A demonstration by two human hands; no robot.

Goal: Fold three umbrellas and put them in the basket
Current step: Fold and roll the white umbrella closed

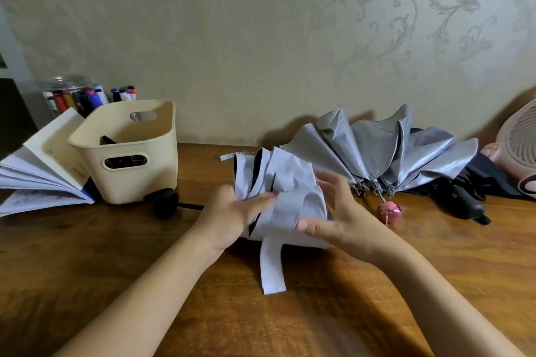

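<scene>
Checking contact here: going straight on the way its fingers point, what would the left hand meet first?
The white umbrella, most likely: the left hand seems to touch its folded canopy.
</scene>
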